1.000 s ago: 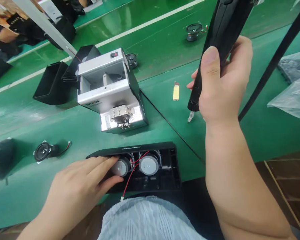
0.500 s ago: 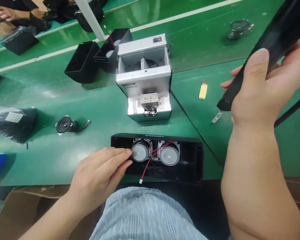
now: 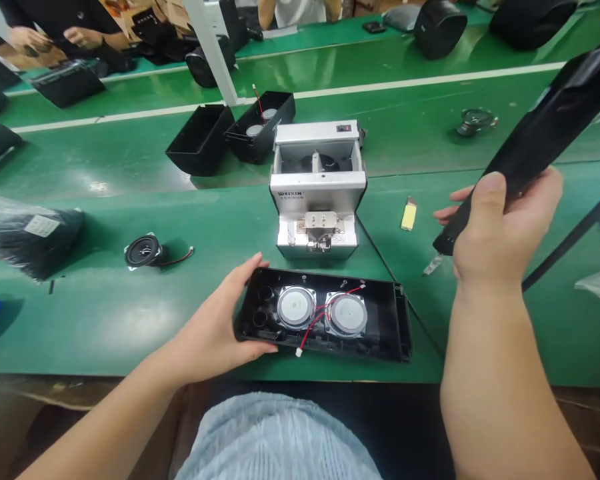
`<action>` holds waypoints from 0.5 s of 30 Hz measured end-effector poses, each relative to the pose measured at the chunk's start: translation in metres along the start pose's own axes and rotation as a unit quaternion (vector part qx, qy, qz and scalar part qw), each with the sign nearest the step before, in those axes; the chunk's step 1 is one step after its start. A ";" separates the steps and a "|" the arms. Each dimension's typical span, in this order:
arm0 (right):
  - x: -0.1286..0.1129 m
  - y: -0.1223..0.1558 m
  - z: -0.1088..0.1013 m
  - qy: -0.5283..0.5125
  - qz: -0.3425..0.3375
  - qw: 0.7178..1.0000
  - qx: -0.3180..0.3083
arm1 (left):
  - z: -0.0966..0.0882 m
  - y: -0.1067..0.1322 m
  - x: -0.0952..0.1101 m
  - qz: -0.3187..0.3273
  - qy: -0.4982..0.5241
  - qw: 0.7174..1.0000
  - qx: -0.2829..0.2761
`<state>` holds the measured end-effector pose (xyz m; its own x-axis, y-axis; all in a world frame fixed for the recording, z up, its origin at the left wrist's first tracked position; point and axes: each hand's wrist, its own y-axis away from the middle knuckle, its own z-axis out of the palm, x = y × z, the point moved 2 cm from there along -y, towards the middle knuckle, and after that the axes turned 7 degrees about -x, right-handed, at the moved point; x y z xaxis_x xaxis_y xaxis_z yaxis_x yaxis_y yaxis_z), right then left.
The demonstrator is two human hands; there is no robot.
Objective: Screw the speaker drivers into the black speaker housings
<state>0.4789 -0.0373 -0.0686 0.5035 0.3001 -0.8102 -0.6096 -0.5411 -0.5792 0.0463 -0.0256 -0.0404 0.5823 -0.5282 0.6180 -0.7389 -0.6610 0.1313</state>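
My left hand grips the left end of an open black speaker housing lying on the green bench. Two round speaker drivers sit side by side inside it, joined by red and black wires ending in a small white connector. My right hand holds a long black housing cover tilted up in the air, above and to the right of the housing. The cover's inner face is hidden.
A silver WEIXIN screw feeder stands just beyond the housing. A yellow block and a small metal piece lie right of it. A loose speaker, black bag and further housings sit around. Co-workers work at the far bench.
My left hand has moved off the drivers to the housing's left end. The housing now shows both drivers fully, and the view has swung up and levelled, showing more of the far benches.
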 end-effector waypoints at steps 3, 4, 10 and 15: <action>-0.002 0.002 -0.001 0.012 0.030 0.999 0.006 | 0.000 0.010 0.003 0.041 0.041 0.997 0.041; -0.002 0.002 -0.001 0.016 0.040 0.999 0.009 | -0.003 0.014 0.008 0.063 0.052 0.995 0.061; -0.004 -0.001 0.000 0.039 0.095 0.994 0.025 | -0.042 0.039 0.049 0.185 0.068 0.966 0.167; -0.001 -0.002 0.002 0.037 0.115 0.992 0.038 | -0.060 0.069 0.053 0.175 -0.015 0.961 0.212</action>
<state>0.4785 -0.0353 -0.0664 0.3879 0.1148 -0.9145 -0.7569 -0.5265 -0.3871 0.0063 -0.0672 0.0480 0.3376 -0.7682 0.5439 -0.6898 -0.5951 -0.4124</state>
